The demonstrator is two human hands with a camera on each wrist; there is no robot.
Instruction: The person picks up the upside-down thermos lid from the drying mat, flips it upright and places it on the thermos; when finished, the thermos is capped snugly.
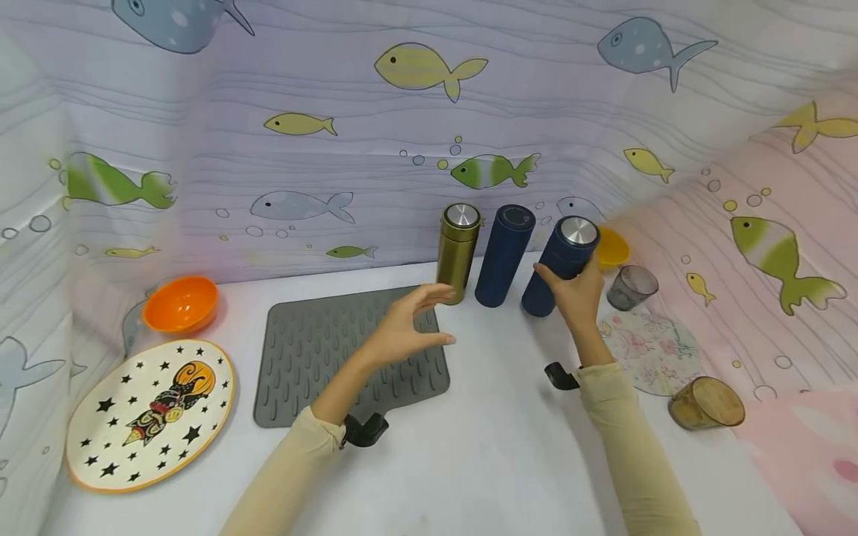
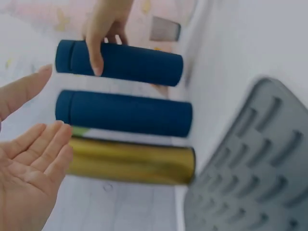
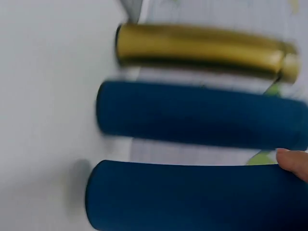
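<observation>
Blue flask [image 1: 561, 266] gripped by right hand [image 1: 578, 292], gold flask [image 1: 458, 251] near left hand [image 1: 402, 327]

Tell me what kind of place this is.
Probably a staged tabletop set rather than a real kitchen: a white table walled in by fish-print cloth, laid with a grey drying mat, three flasks and a star plate.

Three flasks [image 1: 503, 257] (upright) stand behind the mat [image 1: 348, 353], bowl [image 1: 182, 304] left.

The yellow bowl [image 1: 613, 247] sits mostly hidden behind the blue flask [image 1: 561, 265].
</observation>
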